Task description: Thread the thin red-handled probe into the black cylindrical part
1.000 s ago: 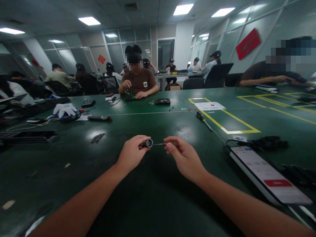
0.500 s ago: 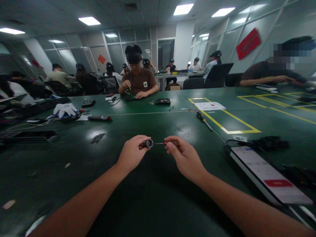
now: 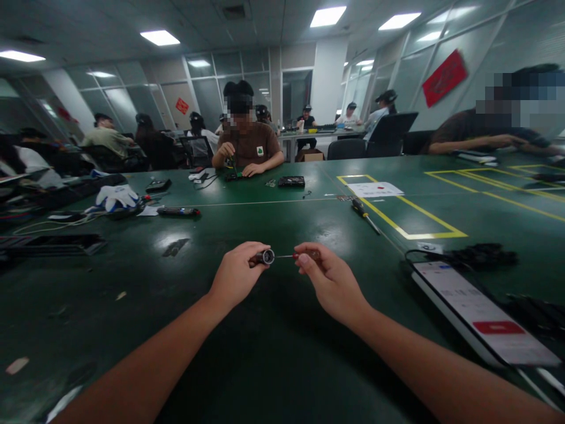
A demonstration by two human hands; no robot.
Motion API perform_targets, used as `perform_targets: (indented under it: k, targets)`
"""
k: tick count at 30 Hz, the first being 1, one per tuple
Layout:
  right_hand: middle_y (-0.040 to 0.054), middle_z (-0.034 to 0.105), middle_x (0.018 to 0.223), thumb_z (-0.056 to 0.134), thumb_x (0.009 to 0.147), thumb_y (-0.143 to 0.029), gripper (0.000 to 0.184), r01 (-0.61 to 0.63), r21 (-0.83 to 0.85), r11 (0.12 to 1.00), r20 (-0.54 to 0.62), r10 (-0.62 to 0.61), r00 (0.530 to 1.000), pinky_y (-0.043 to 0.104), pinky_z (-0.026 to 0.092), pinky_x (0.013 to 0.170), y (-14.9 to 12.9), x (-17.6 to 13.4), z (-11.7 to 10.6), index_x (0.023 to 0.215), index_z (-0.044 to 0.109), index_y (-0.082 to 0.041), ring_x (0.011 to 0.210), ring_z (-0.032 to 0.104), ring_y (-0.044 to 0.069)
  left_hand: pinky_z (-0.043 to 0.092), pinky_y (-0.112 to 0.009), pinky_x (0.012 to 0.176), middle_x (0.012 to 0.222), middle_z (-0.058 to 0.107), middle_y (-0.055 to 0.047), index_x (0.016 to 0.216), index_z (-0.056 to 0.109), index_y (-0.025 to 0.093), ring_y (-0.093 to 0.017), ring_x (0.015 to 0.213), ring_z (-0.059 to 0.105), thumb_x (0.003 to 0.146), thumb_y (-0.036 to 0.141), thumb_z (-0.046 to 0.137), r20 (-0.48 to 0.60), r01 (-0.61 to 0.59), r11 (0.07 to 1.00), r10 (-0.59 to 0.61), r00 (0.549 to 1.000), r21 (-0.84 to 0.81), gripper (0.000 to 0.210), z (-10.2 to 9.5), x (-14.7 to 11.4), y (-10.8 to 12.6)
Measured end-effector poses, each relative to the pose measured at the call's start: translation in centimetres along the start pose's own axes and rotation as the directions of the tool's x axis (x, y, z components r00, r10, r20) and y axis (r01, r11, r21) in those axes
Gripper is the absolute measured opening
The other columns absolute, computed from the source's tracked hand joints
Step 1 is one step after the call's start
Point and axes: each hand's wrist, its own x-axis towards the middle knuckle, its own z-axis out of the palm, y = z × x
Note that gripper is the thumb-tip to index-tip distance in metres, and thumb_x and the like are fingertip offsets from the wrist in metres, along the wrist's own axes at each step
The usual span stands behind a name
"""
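My left hand is closed round a short black cylinder that looks like a flashlight, its round, rimmed end turned towards me. Most of its body is hidden by my fingers. In my right hand a small screwdriver with a reddish-brown handle is pinched between thumb and fingers. Its thin shaft points left and its tip meets or nearly meets the cylinder's side; contact cannot be made out. Both hands are held over the green table.
A phone on a white block lies right, cables beside it. Beyond my hands lie a yellow-black screwdriver, a white sheet, a dark tool and white gloves. A co-worker sits opposite.
My hands, the cylinder and the screwdriver show almost no movement. In the background, a seated person at the left has turned their head.
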Motion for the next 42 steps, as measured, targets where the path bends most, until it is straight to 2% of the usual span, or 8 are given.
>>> perform_targets:
  k: [8,14,42]
  targets:
    - [0.0052,0.075,0.098,0.056,0.1,-0.04,0.025,0.017,0.073,0.997,0.023,-0.019,1.0,0.034,0.056,0.077,0.13,-0.26,-0.09,0.116,0.065,-0.023,0.086,0.071,0.019,0.062,-0.038,0.09,0.116,0.074,-0.005,0.111,0.076,0.023,-0.022,0.1,0.072,0.079,0.01,0.074,0.0,-0.025,1.0,0.025,1.0,-0.011,0.035,0.02,-0.05,-0.18]
    - [0.0044,0.075,0.098,0.057,0.1,-0.038,0.023,0.037,0.004,0.999,0.038,-0.038,0.999,0.034,0.056,0.076,-0.07,-0.43,-0.01,0.116,0.066,-0.025,0.086,0.071,0.02,0.061,-0.037,0.089,0.115,0.074,-0.005,0.112,0.076,0.023,-0.021,0.099,0.072,0.079,0.009,0.074,0.011,-0.018,1.0,0.019,1.0,-0.005,0.035,-0.07,-0.08,0.03]
    - [0.0064,0.076,0.103,0.055,0.101,-0.038,0.025,0.017,-0.021,1.0,0.02,-0.017,1.0,0.036,0.058,0.076,-0.06,-0.37,0.02,0.118,0.066,-0.025,0.088,0.072,0.021,0.06,-0.039,0.095,0.116,0.074,-0.004,0.113,0.076,0.024,-0.021,0.102,0.072,0.081,0.011,0.073,0.017,-0.053,0.999,0.053,0.998,0.008,0.035,0.01,-0.13,0.01]
